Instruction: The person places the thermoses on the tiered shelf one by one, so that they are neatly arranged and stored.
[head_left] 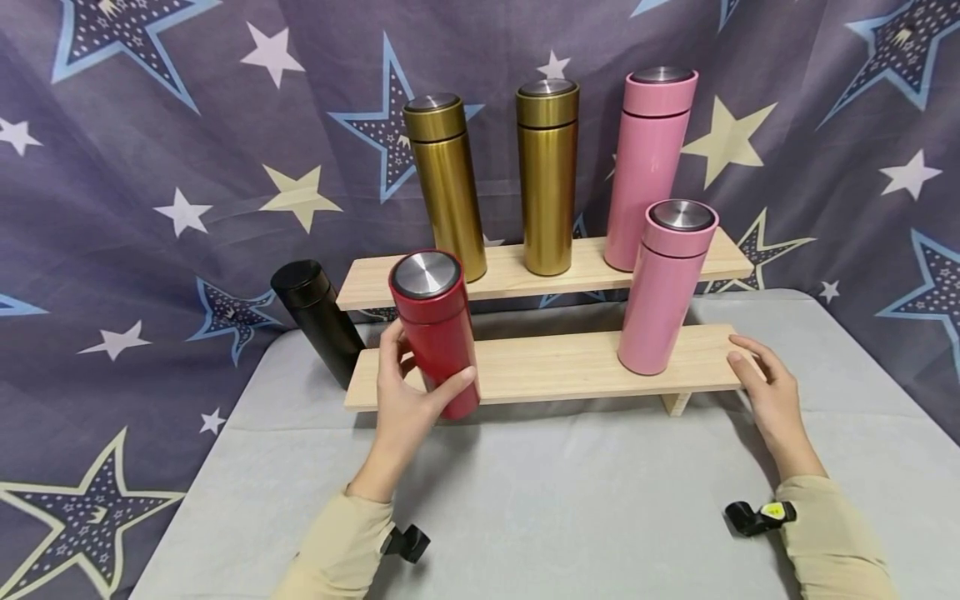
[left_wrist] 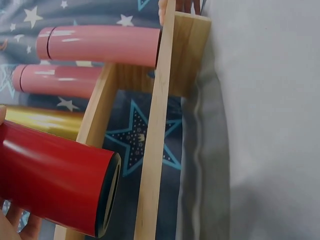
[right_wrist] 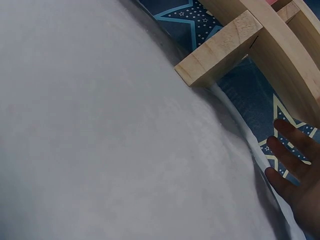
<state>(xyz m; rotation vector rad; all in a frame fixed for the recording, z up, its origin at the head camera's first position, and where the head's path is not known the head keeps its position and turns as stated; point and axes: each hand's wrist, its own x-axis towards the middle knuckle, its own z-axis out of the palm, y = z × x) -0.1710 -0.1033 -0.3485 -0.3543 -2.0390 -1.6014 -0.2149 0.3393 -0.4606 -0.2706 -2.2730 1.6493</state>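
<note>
My left hand (head_left: 408, 400) grips a red thermos bottle (head_left: 435, 333) round its lower body, thumb in front and fingers behind. The bottle stands tilted slightly, near the front left of the lower wooden shelf (head_left: 547, 367). In the left wrist view its dark-rimmed base (left_wrist: 109, 195) shows apart from the lower board's edge (left_wrist: 155, 130). My right hand (head_left: 772, 400) is at the right end of the lower shelf, holding nothing. In the right wrist view its spread fingers (right_wrist: 292, 157) show beside the board; whether the thumb touches the wood I cannot tell.
A pink bottle (head_left: 666, 292) stands on the lower shelf's right part. The upper shelf (head_left: 502, 265) bears two gold bottles (head_left: 450, 192) (head_left: 547, 183) and another pink bottle (head_left: 651, 175). A black bottle (head_left: 318, 321) stands left of the shelves on the grey tablecloth (head_left: 570, 500). A star-patterned curtain (head_left: 225, 150) hangs behind.
</note>
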